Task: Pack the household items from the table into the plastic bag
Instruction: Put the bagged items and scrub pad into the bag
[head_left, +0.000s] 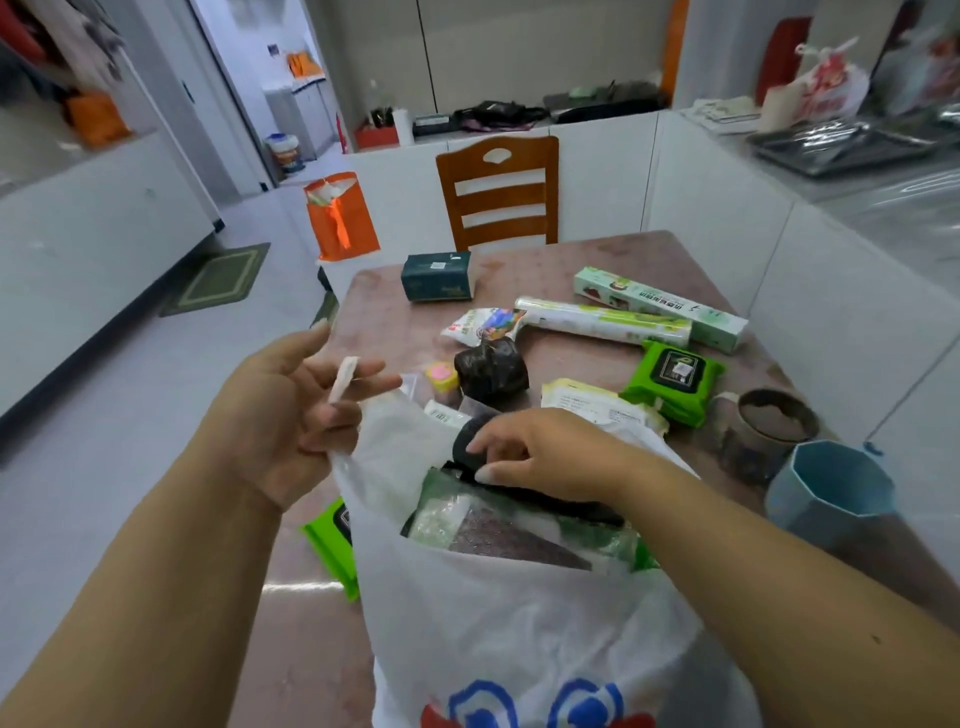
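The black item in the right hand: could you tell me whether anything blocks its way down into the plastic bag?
Nothing seems to block it. The left hand holds the plastic bag open by its handle, and the right hand has the black item at the mouth. Green packets already inside fill the bag high, so it may sit on top.

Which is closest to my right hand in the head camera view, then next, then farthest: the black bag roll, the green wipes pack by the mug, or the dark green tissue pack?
From the right hand:
1. Black bag roll, just beyond it, mid-table.
2. Green wipes pack, farther right, beside the mug.
3. Dark green tissue pack, at the far edge near the chair.
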